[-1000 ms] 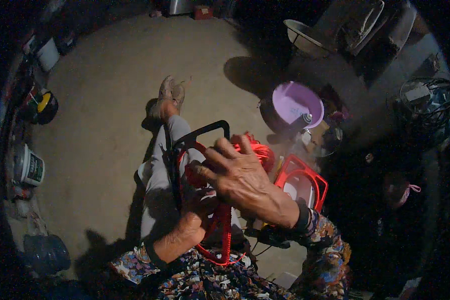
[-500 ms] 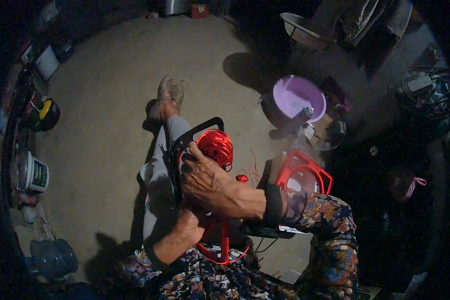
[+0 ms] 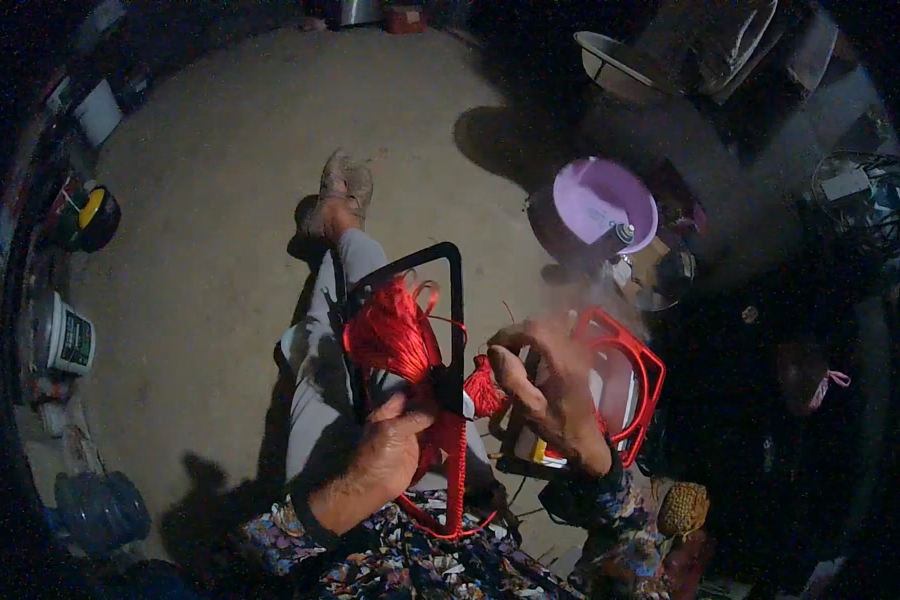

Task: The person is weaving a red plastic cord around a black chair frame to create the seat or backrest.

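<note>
A black rectangular frame [image 3: 457, 290] lies tilted over my lap, its lower right bar wrapped in tight turns of red cord [image 3: 456, 470]. A large loose skein of red cord [image 3: 395, 330] sits within the frame's upper part. My left hand [image 3: 380, 460] is closed at the frame's middle, thumb and fingers toward the right bar; the fingertips are partly hidden. Just right of that bar is a small red cord bundle [image 3: 485, 388]. Beside it, my right hand [image 3: 555, 390] is slightly blurred, thumb and fingers pinched together on red cord.
A red angular frame [image 3: 655, 370] stands by my right hand, over a pale container. Further off are a purple basin [image 3: 590, 195] and a spray can [image 3: 622, 235]. White bucket [image 3: 70, 340], clear water jug [image 3: 103, 510] and yellow-black round object [image 3: 98, 222] line the left side.
My right hand has moved from the frame, where it crossed over my left, to the right beside the small cord bundle. The skein looks looser, and the frame has turned more upright.
</note>
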The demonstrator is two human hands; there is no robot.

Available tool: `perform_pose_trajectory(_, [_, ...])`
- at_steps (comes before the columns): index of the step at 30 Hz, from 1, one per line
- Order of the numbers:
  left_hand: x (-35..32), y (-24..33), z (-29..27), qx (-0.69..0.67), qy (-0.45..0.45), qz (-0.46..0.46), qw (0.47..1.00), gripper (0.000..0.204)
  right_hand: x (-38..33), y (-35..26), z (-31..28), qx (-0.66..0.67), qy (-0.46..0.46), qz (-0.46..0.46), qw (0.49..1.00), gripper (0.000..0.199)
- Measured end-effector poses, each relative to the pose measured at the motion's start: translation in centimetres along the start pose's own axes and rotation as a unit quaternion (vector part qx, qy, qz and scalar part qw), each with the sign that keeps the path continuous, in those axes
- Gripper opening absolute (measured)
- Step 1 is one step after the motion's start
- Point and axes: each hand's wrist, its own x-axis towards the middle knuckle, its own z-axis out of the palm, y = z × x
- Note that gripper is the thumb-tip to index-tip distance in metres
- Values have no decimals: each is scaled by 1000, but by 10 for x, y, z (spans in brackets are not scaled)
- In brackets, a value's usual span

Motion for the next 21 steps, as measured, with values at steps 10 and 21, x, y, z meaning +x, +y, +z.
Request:
perform_pose_trajectory(10, [-5, 8, 8, -59, 19, -51, 997, 28, -44, 33, 78, 523, -111, 282, 796, 41])
perform_pose_trajectory(21, [-9, 6, 7, -52, 49, -27, 997, 27, -34, 47, 63, 425, -122, 364, 820, 38])
